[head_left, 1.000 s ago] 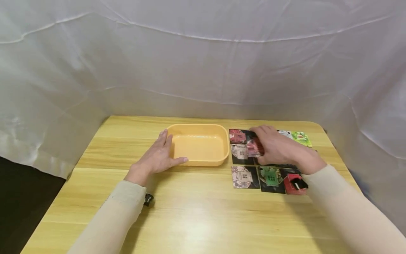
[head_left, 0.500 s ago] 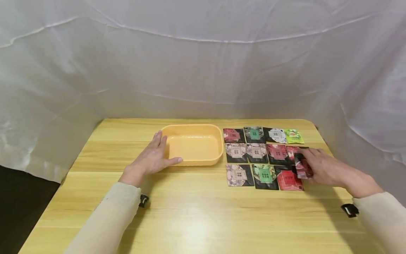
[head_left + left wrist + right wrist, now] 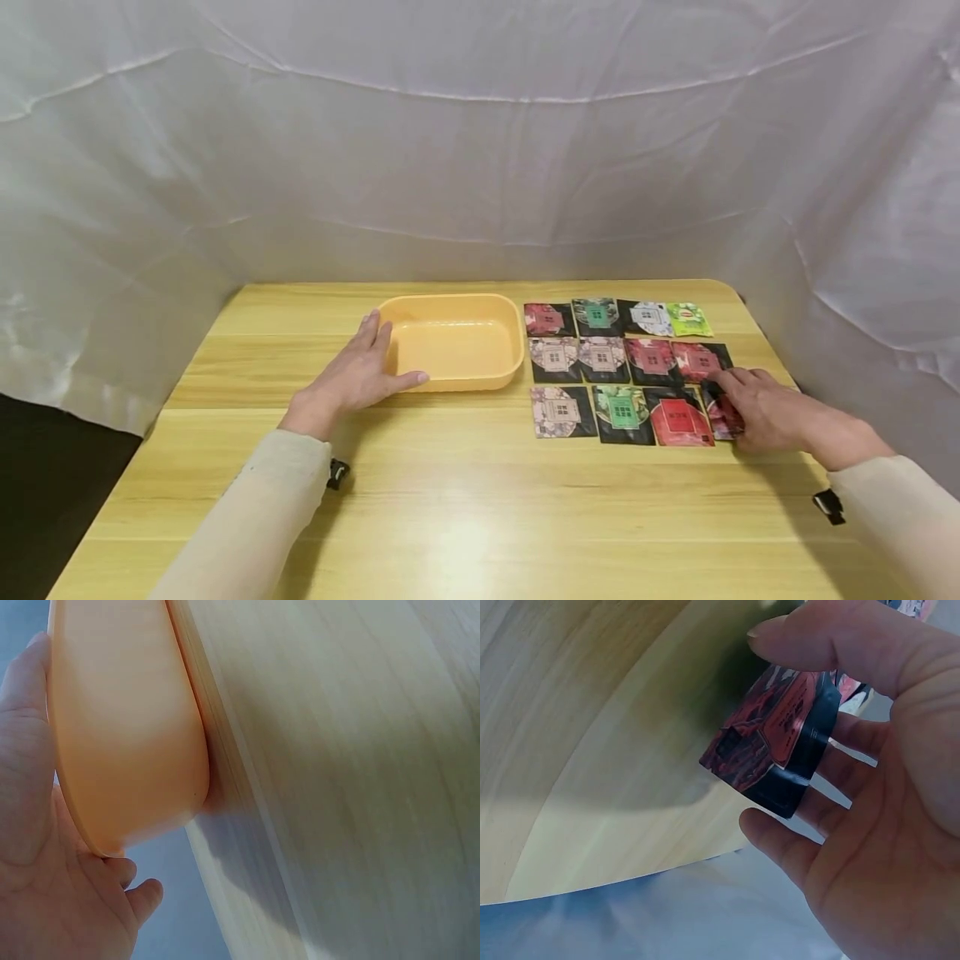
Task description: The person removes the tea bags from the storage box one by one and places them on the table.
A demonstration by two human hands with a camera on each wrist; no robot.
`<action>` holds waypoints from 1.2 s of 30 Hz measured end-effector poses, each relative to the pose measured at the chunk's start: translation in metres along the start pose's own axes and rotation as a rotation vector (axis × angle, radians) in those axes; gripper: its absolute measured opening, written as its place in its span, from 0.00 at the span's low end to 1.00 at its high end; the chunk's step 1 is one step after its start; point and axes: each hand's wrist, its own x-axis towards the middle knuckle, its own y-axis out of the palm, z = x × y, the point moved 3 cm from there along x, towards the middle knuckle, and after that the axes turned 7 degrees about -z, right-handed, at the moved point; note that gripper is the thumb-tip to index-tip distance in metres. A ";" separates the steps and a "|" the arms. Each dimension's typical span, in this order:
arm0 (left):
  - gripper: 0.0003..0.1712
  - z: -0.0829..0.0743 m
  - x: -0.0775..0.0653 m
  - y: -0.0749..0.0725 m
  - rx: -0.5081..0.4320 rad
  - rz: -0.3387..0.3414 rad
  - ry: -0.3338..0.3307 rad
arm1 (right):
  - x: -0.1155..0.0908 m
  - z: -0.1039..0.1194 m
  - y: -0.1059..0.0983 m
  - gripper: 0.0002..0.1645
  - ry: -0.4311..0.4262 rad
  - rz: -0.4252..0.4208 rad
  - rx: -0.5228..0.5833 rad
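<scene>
My left hand [image 3: 352, 379] rests against the left end of a yellow plastic tray [image 3: 512, 375]. Its thumb lies along the near rim and its fingers reach up the left side; the left wrist view shows the tray wall [image 3: 135, 742] beside the palm. On the right, my right hand [image 3: 772, 412] pinches a dark red and black tea bag sachet [image 3: 722, 414] at the right end of the front row. In the right wrist view this sachet [image 3: 769, 739] is tilted between thumb and fingers. Part of it is hidden by the hand in the head view.
Several flat tea bag sachets lie in three rows right of the tray, among them a red one [image 3: 681, 417], a green one [image 3: 622, 412] and a small lime-green one [image 3: 688, 319]. A wooden table [image 3: 465, 483] carries everything. Pale cloth [image 3: 480, 167] hangs behind.
My right hand has moved from over the sachet rows to their right end, bringing a sachet down to the front row. The left hand has stayed at the tray; the view shifted slightly.
</scene>
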 end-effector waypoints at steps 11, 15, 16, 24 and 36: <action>0.77 -0.001 0.002 -0.001 0.017 -0.003 0.003 | 0.002 -0.002 0.003 0.61 0.012 -0.009 -0.053; 0.77 -0.002 0.003 0.000 0.024 -0.001 0.002 | 0.003 -0.004 0.005 0.62 0.033 0.005 -0.069; 0.77 -0.002 0.004 0.000 0.026 -0.001 0.003 | 0.003 -0.004 0.005 0.63 0.037 0.007 -0.071; 0.76 -0.005 0.007 0.001 0.016 0.005 0.014 | -0.006 -0.004 0.004 0.69 0.071 0.020 -0.068; 0.72 -0.013 -0.001 -0.004 0.091 -0.129 0.105 | -0.007 0.071 -0.004 0.53 -0.009 -0.519 0.052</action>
